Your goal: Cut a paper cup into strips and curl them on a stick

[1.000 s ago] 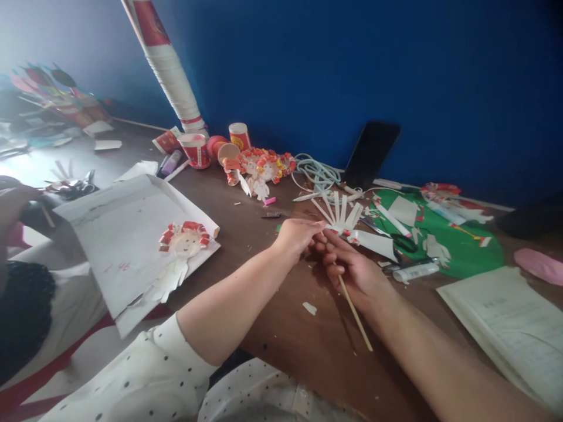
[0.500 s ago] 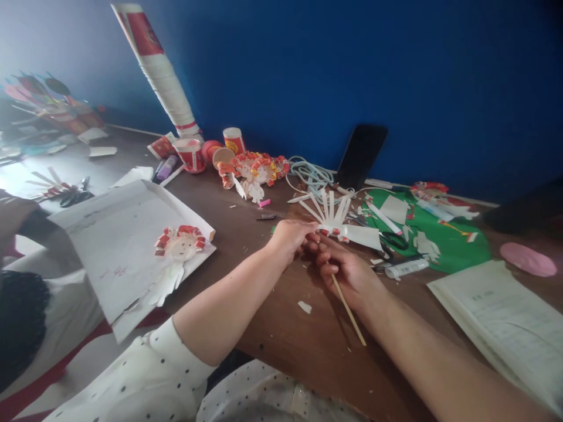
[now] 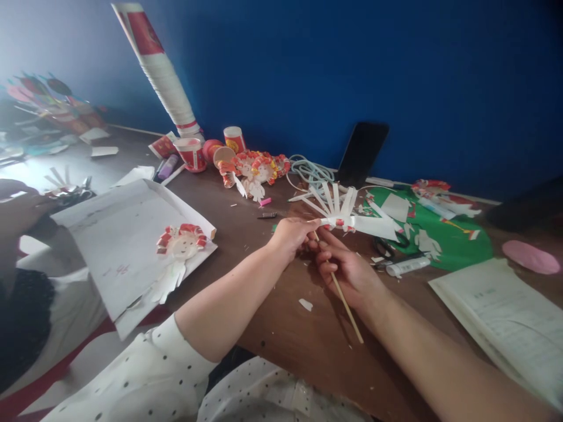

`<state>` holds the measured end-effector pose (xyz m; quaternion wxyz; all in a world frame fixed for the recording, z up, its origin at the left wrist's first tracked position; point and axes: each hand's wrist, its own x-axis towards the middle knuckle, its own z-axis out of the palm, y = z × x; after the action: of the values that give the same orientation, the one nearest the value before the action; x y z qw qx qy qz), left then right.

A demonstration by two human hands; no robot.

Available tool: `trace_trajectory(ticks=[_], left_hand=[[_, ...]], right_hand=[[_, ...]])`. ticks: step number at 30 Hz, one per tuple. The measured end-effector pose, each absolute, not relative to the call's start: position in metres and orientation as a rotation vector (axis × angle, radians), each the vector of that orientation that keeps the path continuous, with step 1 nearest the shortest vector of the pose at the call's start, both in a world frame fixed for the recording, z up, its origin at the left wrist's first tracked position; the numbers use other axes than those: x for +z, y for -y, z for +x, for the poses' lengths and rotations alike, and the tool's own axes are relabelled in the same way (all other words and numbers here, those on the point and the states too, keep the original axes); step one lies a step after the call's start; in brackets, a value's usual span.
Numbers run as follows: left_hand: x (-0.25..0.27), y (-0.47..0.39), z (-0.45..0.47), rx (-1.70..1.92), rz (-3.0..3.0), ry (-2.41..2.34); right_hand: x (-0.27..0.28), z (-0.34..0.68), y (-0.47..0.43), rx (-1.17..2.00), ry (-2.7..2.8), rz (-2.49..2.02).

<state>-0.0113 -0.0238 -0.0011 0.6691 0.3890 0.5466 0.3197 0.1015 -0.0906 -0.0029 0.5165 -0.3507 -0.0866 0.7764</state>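
Note:
My left hand (image 3: 291,237) pinches the near edge of a cut paper cup (image 3: 337,223), whose white strips fan out away from me, some curled with red showing. A wider white flap reaches to its right. My right hand (image 3: 345,266) grips a thin wooden stick (image 3: 347,308), which slants down toward the table's front. The stick's upper end meets the fingertips beside the paper piece, and a strip may be wound there, but the fingers hide it. Both hands are close together above the brown table (image 3: 285,328).
Left lies a white sheet (image 3: 109,234) bearing a curled paper doll (image 3: 182,243). Paper cups (image 3: 191,155), finished curled pieces (image 3: 259,167), a cable (image 3: 312,173) and a leaning phone (image 3: 363,153) line the wall. Scraps and a glue tube (image 3: 409,266) lie by green paper (image 3: 466,246). Another person's hand (image 3: 20,205) is far left.
The paper piece has turned slightly in my fingers, its wide flap now reaching further right. The stick's lower end has shifted a little left. The other person's hand has come into view.

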Motion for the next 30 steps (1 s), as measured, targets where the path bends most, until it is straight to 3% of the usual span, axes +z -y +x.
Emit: trace_trajectory(ticks=[30], left_hand=[[0.004, 0.019, -0.023, 0.692, 0.832, -1.061]], right_hand=[[-0.004, 0.11, 0.087, 1.826, 0.268, -0.885]])
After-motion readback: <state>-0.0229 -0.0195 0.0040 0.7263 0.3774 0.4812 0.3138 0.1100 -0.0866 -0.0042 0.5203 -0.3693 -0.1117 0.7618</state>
